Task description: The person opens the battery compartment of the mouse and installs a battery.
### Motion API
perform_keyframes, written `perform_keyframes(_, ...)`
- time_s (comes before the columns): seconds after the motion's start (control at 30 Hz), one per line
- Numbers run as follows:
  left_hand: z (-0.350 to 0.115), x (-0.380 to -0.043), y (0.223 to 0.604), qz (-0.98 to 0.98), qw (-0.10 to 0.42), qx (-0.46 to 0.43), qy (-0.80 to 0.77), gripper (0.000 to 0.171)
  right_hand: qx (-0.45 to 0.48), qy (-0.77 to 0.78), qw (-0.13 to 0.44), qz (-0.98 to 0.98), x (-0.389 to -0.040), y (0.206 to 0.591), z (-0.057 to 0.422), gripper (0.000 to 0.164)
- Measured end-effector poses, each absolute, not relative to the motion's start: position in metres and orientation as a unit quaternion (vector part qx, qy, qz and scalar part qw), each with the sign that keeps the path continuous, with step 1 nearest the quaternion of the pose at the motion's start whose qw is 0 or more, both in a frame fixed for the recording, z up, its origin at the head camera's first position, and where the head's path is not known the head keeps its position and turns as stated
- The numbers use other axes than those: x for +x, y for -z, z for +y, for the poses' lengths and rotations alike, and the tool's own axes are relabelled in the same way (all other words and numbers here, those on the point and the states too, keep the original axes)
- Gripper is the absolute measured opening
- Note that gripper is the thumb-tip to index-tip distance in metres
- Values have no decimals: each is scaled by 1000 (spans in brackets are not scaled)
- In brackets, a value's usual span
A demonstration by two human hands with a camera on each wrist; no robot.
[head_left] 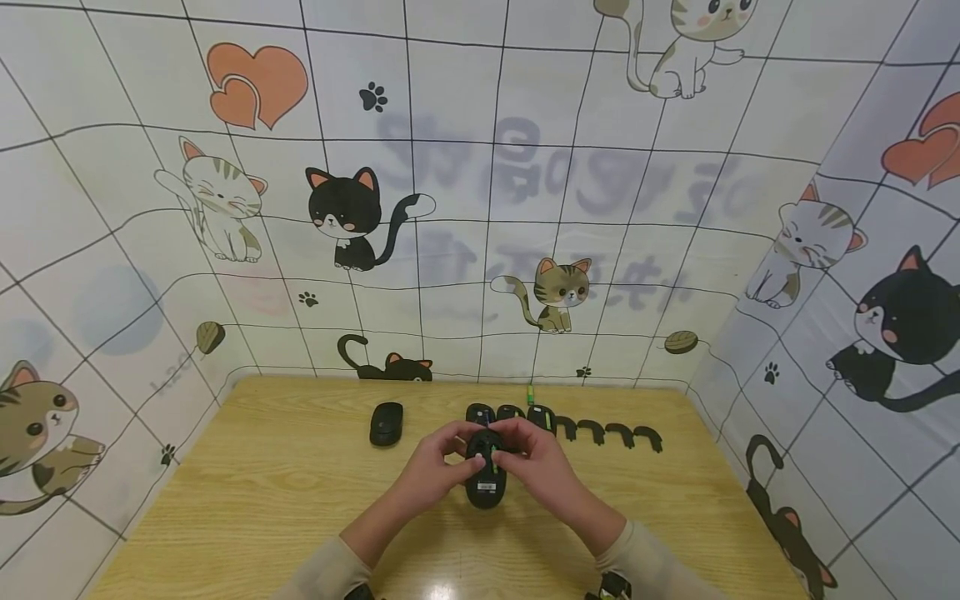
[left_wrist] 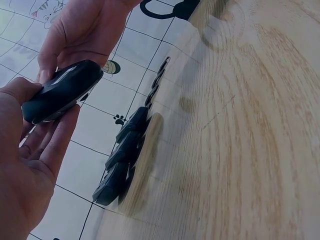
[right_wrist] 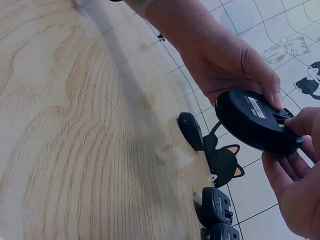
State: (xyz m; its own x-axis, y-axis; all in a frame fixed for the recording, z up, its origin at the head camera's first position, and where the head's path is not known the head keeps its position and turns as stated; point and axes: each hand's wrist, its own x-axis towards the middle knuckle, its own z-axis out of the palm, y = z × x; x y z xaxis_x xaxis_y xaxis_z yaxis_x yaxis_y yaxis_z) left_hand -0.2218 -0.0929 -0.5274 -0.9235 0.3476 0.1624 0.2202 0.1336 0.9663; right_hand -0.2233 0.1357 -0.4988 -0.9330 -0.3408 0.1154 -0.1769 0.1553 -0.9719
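Observation:
Both hands hold a black computer mouse [head_left: 486, 495] over the table, its underside with a white label turned up. My left hand [head_left: 437, 457] grips its left side, the thumb on the underside and the fingers beneath. On the other side, my right hand [head_left: 542, 467] pinches the mouse, thumb at the uncovered battery slot. A strip of a green battery [head_left: 494, 457] shows in that slot beside the right thumb. The right wrist view shows the label [right_wrist: 255, 107] and both thumbs close together at the slot.
Behind the hands, three more black mice [head_left: 542, 418] stand in a row, with several curved black covers [head_left: 590, 431] to their right. A green battery [head_left: 531, 395] lies behind the row. Another mouse [head_left: 386, 424] sits alone at left on the wooden table [head_left: 300, 467]. Cat-print cloth walls surround it.

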Motion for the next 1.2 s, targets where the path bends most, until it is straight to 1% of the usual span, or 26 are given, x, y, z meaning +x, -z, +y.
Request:
perform_keyframes(0.57,-95,-223,530,747,64,184,-636,40,-165,627,63,759,-221,497,133,32)
perform_keyframes(0.77,-94,-222,529,751,54,190,-630,40,-147,628,46,763,-220,495,129,30)
perform_keyframes(0.9,-94,-222,528,750,56,188,-631,40,-143,625,37,767,-219,495,127,29)
perform_keyframes(1.2,-96,-222,527,749,57,184,-633,38,-161,615,48,771,-222,498,131,30)
